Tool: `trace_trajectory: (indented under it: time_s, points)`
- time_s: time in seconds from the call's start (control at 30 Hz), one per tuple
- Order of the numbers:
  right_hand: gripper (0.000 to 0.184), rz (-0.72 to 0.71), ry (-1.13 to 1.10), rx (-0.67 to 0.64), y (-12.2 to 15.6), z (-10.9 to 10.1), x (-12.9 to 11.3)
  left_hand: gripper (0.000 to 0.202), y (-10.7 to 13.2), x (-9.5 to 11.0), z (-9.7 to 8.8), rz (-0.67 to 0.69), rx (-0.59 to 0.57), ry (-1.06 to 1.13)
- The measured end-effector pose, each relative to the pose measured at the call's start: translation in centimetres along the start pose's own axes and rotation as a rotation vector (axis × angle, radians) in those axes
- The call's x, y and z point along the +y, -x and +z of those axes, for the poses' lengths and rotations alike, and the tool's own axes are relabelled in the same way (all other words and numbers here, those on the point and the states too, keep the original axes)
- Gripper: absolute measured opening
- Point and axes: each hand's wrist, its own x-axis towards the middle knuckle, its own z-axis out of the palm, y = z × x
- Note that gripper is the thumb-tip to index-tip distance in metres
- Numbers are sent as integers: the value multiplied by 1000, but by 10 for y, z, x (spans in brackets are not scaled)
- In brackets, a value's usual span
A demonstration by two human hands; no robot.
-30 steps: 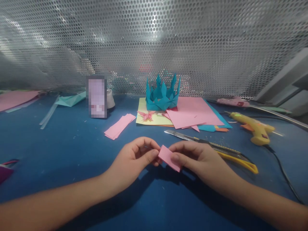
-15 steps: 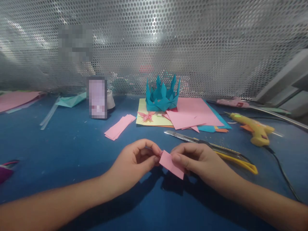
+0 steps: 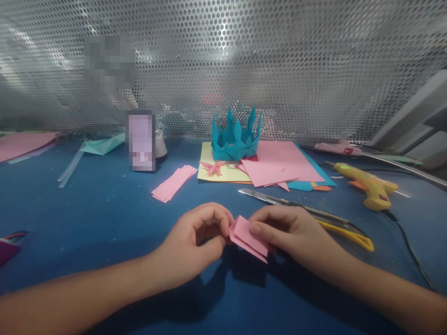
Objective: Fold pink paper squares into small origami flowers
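Observation:
Both my hands meet just above the blue tabletop (image 3: 104, 209) at the centre. A small folded pink paper piece (image 3: 248, 237) is pinched between them. My left hand (image 3: 195, 242) curls its fingers onto the paper's left end. My right hand (image 3: 289, 232) pinches the right side with thumb on top. The paper shows two layers, slightly spread apart.
A yellow utility knife (image 3: 314, 216) lies just behind my right hand. Behind it are a yellow glue gun (image 3: 370, 186) with its black cord, a stack of pink strips (image 3: 172, 183), coloured paper sheets (image 3: 279, 167), a teal paper crown (image 3: 235, 137) and a perforated metal screen (image 3: 223, 60).
The pink piece has dropped slightly and its layers have come apart. My left fingers have curled further over its left end. Both hands stay in the same spot.

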Motion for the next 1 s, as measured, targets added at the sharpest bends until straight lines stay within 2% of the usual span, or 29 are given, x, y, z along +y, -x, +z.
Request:
trace_trajectory:
  time_s: [0.13,0.3,0.43,0.53,0.63,0.83,1.0]
  points:
    - [12,-65,124,55,0,1,1,8,1,2,1,-51,-29,114]
    - [14,-207,358,89,2,3,4,19,1,-1,5,-127,-14,207]
    - [17,-356,540,124,5,5,5,21,-2,-4,7,-205,29,210]
    - [14,-428,589,107,5,6,6,16,-3,-4,7,-229,42,161]
    - [10,-415,588,92,4,5,6,14,-4,-2,7,-229,62,111]
    - [7,-318,559,113,3,1,4,11,-6,1,4,-232,179,26]
    - [11,-365,574,136,2,0,3,10,-6,1,5,-220,144,39]
